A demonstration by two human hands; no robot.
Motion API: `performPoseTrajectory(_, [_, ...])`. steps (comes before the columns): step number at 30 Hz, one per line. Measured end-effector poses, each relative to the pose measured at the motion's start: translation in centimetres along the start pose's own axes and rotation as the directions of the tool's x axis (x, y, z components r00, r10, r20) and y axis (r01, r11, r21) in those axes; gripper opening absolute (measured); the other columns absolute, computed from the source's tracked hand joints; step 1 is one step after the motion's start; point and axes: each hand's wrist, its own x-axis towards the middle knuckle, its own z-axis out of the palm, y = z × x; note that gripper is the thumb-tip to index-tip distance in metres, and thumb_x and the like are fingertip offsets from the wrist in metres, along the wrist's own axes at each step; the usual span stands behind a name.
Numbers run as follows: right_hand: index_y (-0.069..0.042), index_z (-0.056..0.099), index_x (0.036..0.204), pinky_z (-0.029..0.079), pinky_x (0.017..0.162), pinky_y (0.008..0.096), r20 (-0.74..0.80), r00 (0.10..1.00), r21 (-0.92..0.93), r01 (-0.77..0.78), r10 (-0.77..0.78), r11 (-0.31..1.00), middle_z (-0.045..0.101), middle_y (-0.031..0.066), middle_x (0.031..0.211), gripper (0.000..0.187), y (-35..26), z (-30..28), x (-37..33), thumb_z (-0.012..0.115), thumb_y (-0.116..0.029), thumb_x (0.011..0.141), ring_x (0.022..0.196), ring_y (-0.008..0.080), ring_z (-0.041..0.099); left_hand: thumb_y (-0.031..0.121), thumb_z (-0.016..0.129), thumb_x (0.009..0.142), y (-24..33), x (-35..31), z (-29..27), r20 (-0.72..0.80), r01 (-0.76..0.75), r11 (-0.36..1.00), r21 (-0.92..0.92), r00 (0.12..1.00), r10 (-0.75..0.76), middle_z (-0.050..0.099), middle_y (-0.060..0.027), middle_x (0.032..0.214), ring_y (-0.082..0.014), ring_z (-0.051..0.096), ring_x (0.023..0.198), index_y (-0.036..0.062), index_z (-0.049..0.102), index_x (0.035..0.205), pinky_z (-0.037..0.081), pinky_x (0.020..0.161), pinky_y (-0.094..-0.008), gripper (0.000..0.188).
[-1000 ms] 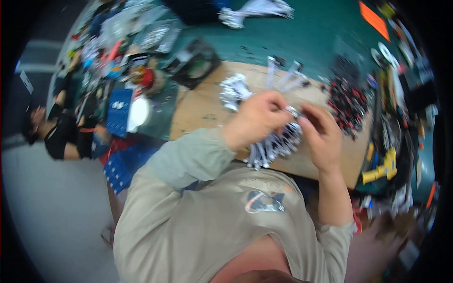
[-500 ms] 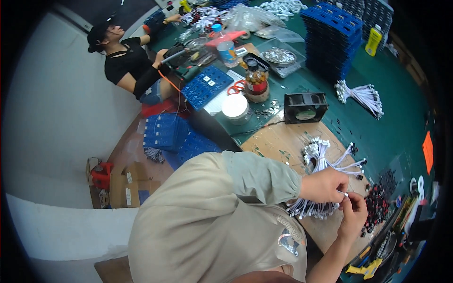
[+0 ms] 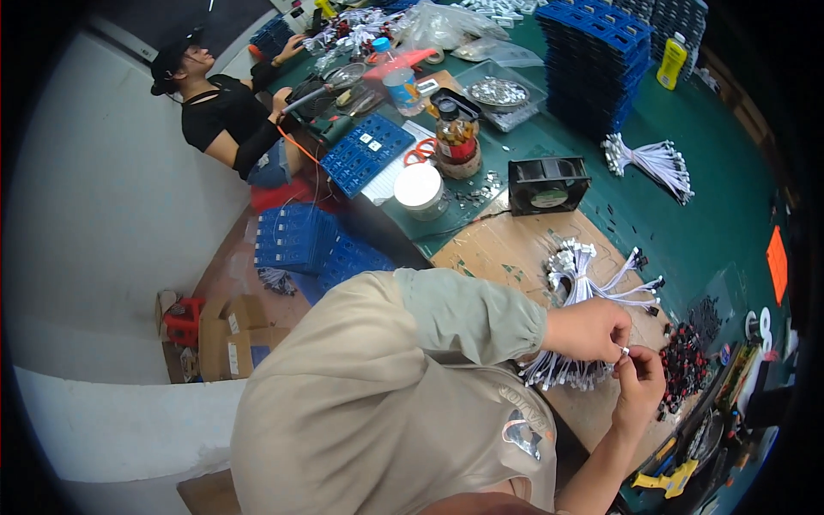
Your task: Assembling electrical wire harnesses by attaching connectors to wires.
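Note:
My left hand, its sleeve pale green, is closed in a pinch at a small white connector. On the connector's near side, my right hand has thumb and fingertips pressed together around it too. Any wire running from the connector is hidden by the fingers. Below and behind my left hand lies a bundle of white cables with white plug ends; a few of its ends carry black plugs. To the right of my hands is a heap of small black and red parts.
A cardboard sheet covers part of the green table. A black fan, a white-lidded jar and another cable bundle stand or lie farther off. Blue trays are stacked behind. A co-worker sits at the far left.
The whole view has shifted slightly, so things sit a little higher and farther left. Both hands stay together at the connector, with only slight finger movement.

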Motion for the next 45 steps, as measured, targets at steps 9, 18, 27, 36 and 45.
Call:
performPoseTrajectory(9, [0.002,0.059,0.093,0.043,0.064,0.0204,0.02,1.0,0.099,-0.02,0.018,0.995,0.058,0.002,0.081,0.013,-0.2,0.0,-0.5,0.061,0.005,0.08,0.071,0.0084,0.054,0.002,0.064,0.076,0.8,-0.5,0.0,0.082,0.211,0.931,-0.297,0.977,-0.195,0.058,-0.004,0.063,-0.0085,0.054,0.052,0.001,0.057,0.079,0.041,0.045,-0.0238,0.008])
performPoseTrajectory(18, [0.001,0.061,0.089,0.044,0.064,0.0205,-0.033,0.999,-0.031,-0.015,0.014,0.999,0.057,-0.0003,0.079,0.013,0.5,-0.4,-0.8,0.064,0.002,0.077,0.07,0.0066,0.053,0.002,0.063,0.076,0.2,-0.4,0.3,0.16,0.278,0.89,-0.362,0.959,-0.234,0.059,-0.0051,0.065,-0.0101,0.056,0.054,0.0003,0.056,0.081,0.043,0.047,-0.0248,0.009])
performPoseTrajectory(27, [0.0,0.065,0.092,0.048,0.065,0.0241,0.006,1.0,-0.029,0.016,-0.016,0.999,0.064,0.0051,0.083,0.018,0.1,-0.2,-0.2,0.068,-0.008,0.076,0.073,0.0101,0.059,0.003,0.063,0.08,1.5,-0.1,-0.4,0.169,0.377,0.858,-0.349,0.926,-0.338,0.059,-0.0047,0.07,-0.0105,0.058,0.059,0.001,0.055,0.081,0.045,0.051,-0.0229,0.008])
performPoseTrajectory(36, [0.0,0.066,0.102,0.049,0.066,0.0251,0.04,0.995,0.101,-0.097,0.094,0.99,0.065,0.0076,0.09,0.025,-0.3,-1.1,-0.9,0.066,-0.011,0.08,0.074,0.0112,0.061,0.002,0.063,0.081,1.1,0.2,0.4,0.151,0.386,0.857,-0.341,0.923,-0.355,0.06,-0.0047,0.071,-0.0101,0.058,0.059,0.0002,0.055,0.082,0.045,0.053,-0.0223,0.008])
performPoseTrajectory(45, [0.002,0.06,0.111,0.05,0.065,0.0253,0.01,0.994,0.359,-0.107,0.111,0.927,0.064,0.0066,0.091,0.029,-0.3,-1.3,-1.1,0.063,-0.011,0.085,0.077,0.0108,0.061,0.001,0.062,0.081,0.6,0.8,0.3,0.117,0.395,0.826,-0.401,0.917,-0.381,0.061,-0.0055,0.071,-0.0113,0.058,0.058,-0.0002,0.055,0.084,0.045,0.051,-0.0228,0.008])
